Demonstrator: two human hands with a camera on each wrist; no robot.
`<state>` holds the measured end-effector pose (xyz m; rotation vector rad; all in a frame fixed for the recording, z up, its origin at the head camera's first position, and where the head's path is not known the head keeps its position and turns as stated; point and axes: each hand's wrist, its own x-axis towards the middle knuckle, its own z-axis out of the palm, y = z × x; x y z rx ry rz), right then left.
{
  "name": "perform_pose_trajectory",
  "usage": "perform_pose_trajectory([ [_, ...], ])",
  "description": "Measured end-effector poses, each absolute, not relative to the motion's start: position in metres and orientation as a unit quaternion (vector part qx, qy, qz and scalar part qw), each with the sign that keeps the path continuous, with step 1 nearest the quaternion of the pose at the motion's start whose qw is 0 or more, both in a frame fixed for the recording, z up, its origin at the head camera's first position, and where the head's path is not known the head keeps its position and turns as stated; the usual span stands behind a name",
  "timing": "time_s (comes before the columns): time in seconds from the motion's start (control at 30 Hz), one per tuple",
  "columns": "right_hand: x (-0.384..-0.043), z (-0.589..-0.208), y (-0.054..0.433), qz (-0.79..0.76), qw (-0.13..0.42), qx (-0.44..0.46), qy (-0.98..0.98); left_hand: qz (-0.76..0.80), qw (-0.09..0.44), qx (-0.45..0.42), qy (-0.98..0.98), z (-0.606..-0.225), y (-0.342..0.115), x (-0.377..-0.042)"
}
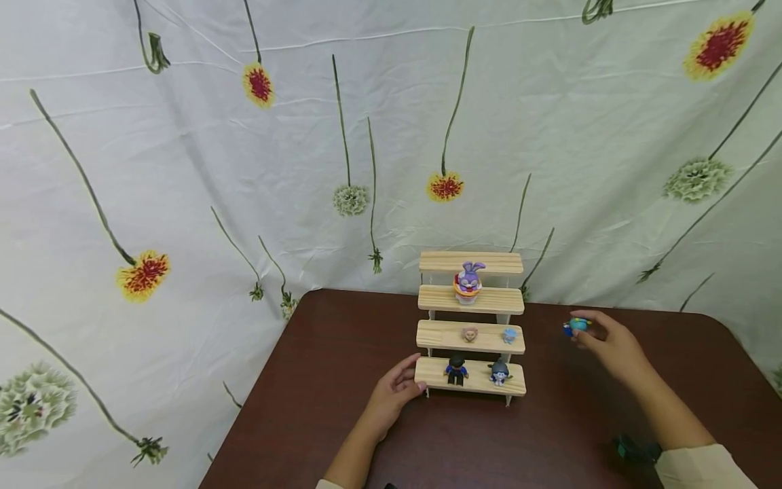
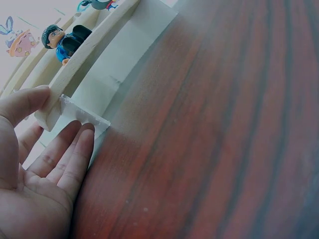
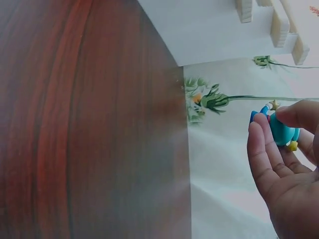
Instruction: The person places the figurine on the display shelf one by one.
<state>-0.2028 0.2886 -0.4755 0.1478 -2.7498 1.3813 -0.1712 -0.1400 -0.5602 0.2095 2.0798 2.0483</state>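
In the head view a tiered wooden display stand [image 1: 440, 367] stands on the dark table. My left hand [image 1: 394, 392] pinches the left end of its lowest plank [image 2: 75, 64], the thumb on one side and a finger on the other. Off to the stand's right, my right hand [image 1: 611, 343] holds a small turquoise and blue toy figure [image 3: 282, 130] in the air between thumb and fingers. A black-haired figure [image 1: 456, 371] sits on the lowest plank, beside a dark grey-capped figure [image 1: 499, 373]. Small pinkish [image 1: 470, 333] and light-blue [image 1: 510, 335] figures occupy the plank above.
A purple rabbit figure [image 1: 469, 282] stands higher on the stand. A dark green object [image 1: 632, 449] lies near my right forearm on the reddish-brown table [image 1: 342, 339]. Behind the table hangs a white cloth [image 1: 293, 149] with printed flowers.
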Motion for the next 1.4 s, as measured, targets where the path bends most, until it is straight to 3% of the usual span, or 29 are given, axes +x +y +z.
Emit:
perform_pose_trajectory([
  [0.77,-0.216,-0.445,0.262,0.424,0.077,0.036,-0.901,0.697,0.112,0.072,0.705,-0.559,-0.141,-0.171],
  [1.13,-0.225,-0.426,0.251,0.432,0.100,0.100,-0.891,0.694,0.107,0.071,0.708,-0.559,-0.140,-0.171],
  [1.4,-0.236,-0.413,0.239,0.453,0.102,0.096,-0.880,0.693,0.106,0.069,0.709,-0.560,-0.140,-0.172],
])
